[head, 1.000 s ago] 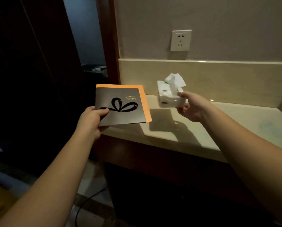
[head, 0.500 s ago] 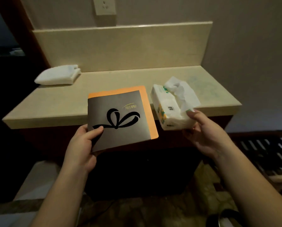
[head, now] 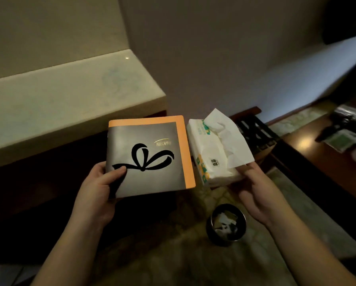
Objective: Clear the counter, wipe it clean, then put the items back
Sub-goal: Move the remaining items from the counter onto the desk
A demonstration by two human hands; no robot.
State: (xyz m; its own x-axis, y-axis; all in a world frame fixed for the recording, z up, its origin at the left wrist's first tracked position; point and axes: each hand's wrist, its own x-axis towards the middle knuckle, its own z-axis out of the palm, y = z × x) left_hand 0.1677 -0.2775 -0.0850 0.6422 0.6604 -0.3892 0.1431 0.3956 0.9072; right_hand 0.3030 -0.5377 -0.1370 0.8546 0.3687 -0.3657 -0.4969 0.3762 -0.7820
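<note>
Our left hand (head: 98,188) pinching a grey-and-orange booklet (head: 150,155) by its corner, our right hand (head: 255,193) gripping a soft tissue pack (head: 210,153), one tissue sticking out, both off the counter (head: 69,104), black bin (head: 225,225) of crumpled paper on the floor below.

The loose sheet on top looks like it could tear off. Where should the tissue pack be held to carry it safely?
Grip the tissue pack across its short near end from below and the right, as the right hand does now. The body is soft but full; the tissue sticking out is loose.
</note>
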